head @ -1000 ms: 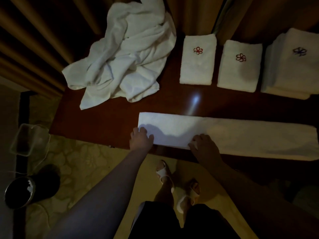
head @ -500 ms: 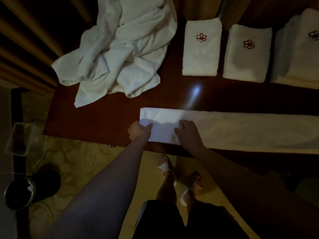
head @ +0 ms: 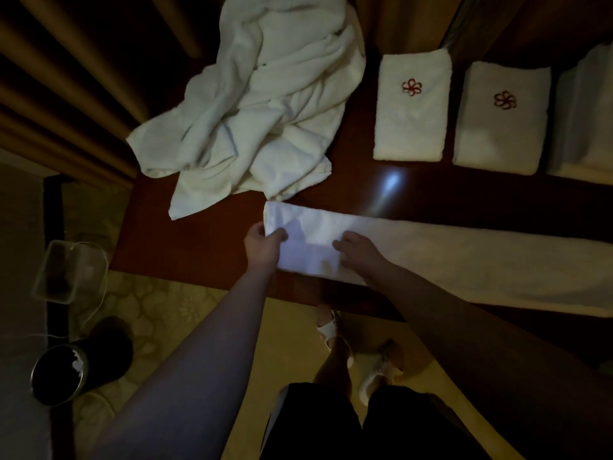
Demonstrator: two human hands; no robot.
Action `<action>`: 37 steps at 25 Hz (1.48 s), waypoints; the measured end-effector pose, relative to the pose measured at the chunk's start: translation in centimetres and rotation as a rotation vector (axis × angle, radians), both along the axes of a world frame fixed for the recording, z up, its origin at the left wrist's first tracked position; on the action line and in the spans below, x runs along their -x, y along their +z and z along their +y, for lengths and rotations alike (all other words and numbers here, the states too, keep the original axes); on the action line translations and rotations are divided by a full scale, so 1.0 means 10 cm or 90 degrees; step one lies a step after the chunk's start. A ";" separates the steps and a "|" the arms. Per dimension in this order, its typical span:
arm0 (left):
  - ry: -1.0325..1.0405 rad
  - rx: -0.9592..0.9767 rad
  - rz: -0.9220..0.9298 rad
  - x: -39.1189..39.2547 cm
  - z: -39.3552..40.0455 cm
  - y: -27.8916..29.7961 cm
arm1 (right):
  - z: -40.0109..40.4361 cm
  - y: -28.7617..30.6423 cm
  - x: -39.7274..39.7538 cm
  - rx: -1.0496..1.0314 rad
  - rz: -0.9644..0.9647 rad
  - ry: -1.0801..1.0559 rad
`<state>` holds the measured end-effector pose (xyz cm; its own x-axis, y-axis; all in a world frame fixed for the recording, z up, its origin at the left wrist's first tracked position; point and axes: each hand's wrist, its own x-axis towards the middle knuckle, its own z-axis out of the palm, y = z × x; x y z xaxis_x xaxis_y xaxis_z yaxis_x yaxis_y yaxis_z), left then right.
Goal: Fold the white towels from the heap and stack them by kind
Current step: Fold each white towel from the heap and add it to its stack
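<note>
The long folded towel is lying along the near edge of the dark red surface, its left end just in front of the heap of white towels. The left hand is pinching that end's corner in a thumb-and-finger grip, while the right hand is resting on the cloth just beside it with fingers curled.

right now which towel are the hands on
The long towel strip along the table's near edge; both hands hold its left end. The flower-marked folded towels and the heap lie untouched.
</note>
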<state>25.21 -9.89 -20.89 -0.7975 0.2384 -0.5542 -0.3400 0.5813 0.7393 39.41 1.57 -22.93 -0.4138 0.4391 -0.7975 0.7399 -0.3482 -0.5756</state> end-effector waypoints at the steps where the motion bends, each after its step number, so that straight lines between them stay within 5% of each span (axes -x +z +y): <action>1: -0.004 -0.036 -0.015 -0.01 0.00 0.08 | 0.04 -0.02 0.04 0.037 -0.010 -0.011; 4: -0.044 -0.096 -0.018 -0.06 0.00 0.32 | 0.03 0.27 0.14 0.215 0.083 -0.239; 13: -0.224 -0.123 -0.082 -0.92 0.39 0.87 | 0.08 0.91 -0.24 0.375 0.281 -0.331; 16: -0.334 -0.104 -0.112 -1.30 0.64 0.89 | 0.29 0.78 -0.59 0.189 0.139 -0.356; 18: -0.297 -0.111 -0.103 -1.53 0.74 0.87 | 0.44 0.72 -0.84 0.100 0.020 -0.350; 24: -0.236 0.052 0.091 -1.70 0.85 0.60 | 0.69 0.77 -1.45 0.053 0.053 -0.409; 28: -0.290 0.191 0.080 -1.48 0.90 0.25 | 0.84 0.64 -1.65 0.008 0.041 -0.453; 37: -0.373 0.229 0.016 -1.26 1.08 -0.22 | 1.04 0.10 -1.89 -0.262 -0.076 -0.136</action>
<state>37.78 0.91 -23.13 -0.6072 0.4386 -0.6625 0.1203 0.8750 0.4689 58.29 11.98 -21.91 -0.1952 0.7934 -0.5765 0.7459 -0.2616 -0.6126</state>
